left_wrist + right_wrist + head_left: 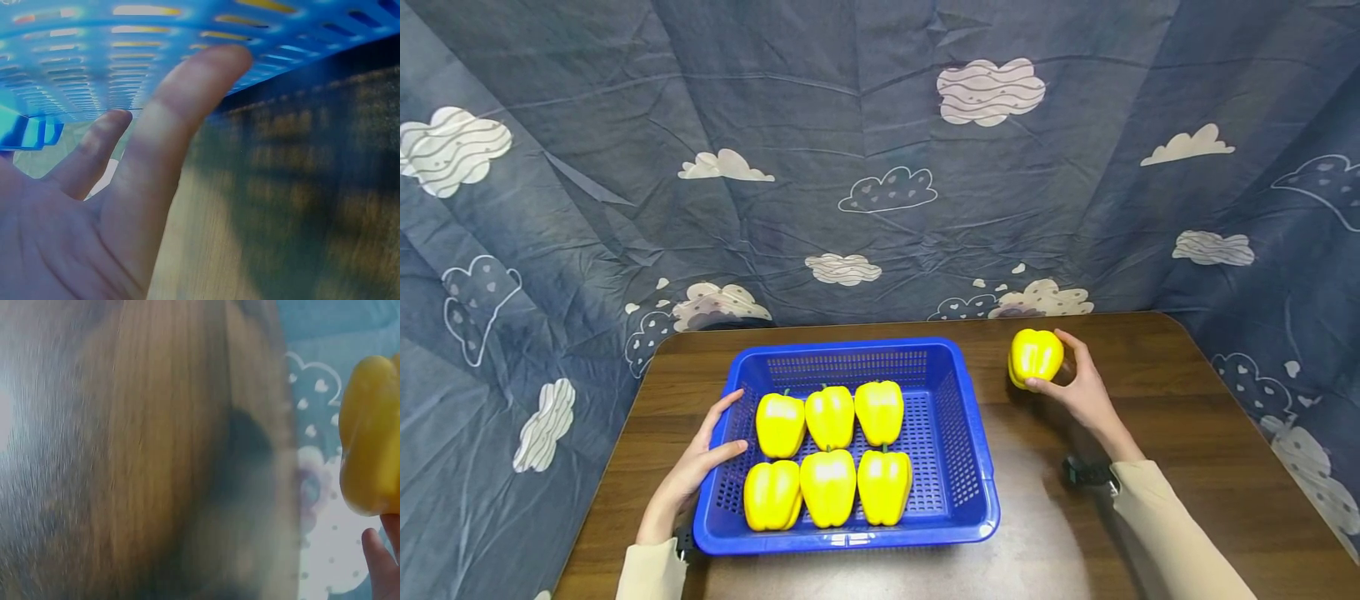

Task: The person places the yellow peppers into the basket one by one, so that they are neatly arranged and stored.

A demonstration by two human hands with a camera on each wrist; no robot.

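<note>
A blue plastic basket (977, 500) with slotted walls stands on the table, holding several yellow bell peppers (830, 488) in two rows. At its left side, my left hand (688, 467) grips the rim, with the thumb and a finger reaching over it. Other fingers (156, 125) lie along the outside of the slotted wall in the left wrist view. To the right of the basket, my right hand (1086, 396) holds a single yellow bell pepper (1035, 357) between thumb and fingers. That pepper (372, 444) appears at the right edge of the right wrist view, above the visible fingertips.
The brown wooden table (1150, 375) extends around the basket. Behind it and at both sides hangs a dark blue curtain (820, 100) printed with clouds. A dark wrist device (1084, 472) sits at my right sleeve.
</note>
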